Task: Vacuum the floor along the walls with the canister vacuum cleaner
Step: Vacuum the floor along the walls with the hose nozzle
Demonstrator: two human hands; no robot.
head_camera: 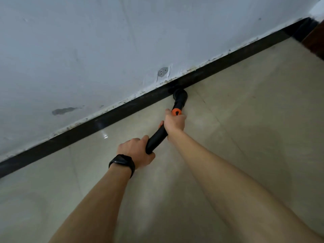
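A black vacuum wand (156, 139) with an orange collar (176, 112) runs from my hands down to the floor. Its black nozzle (179, 95) sits on the beige tiles right against the black skirting board (105, 120). My right hand (175, 122) grips the wand just below the orange collar. My left hand (135, 151), with a black band on the wrist, grips the wand's near end. The hose and the canister are out of view.
The white wall (87, 50) carries a grey patch (64, 111) and a round plugged hole (163, 72). Beige floor tiles (245, 111) spread to the right. A dark brown edge, perhaps a door (315, 44), stands at the far right corner.
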